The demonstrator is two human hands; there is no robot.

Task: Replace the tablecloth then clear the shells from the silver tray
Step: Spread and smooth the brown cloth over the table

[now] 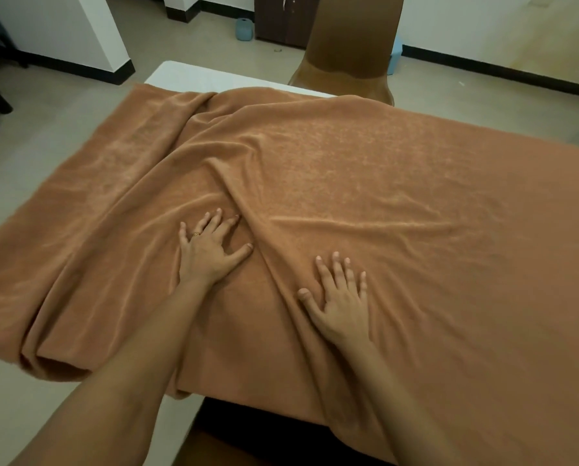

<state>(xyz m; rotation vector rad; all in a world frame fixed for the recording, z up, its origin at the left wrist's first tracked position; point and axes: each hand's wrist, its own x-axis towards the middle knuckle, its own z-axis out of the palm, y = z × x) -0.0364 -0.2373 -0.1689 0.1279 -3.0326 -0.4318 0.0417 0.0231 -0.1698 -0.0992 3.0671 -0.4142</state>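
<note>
White table [194,79] carried one rumpled orange-brown tablecloth [382,183], spread over most of the top, bunched in long folds toward the left, draped over the near edge, bare tabletop showing at far-left corner and near-left side.

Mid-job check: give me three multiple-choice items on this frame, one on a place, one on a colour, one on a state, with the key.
1. Where is the brown chair?
A) at the far side of the table
B) at its left end
C) tipped over on the floor

2. What colour is the tablecloth?
A) white
B) orange-brown
C) blue

3. How do the left hand and right hand lie?
A) clenched in fists
B) flat on the cloth, fingers spread
C) lifted off it

Key: 1 A, its back rises beyond the far edge; 2 B, orange-brown over the white tabletop; 3 B, both palms press the wrinkled cloth.
</note>
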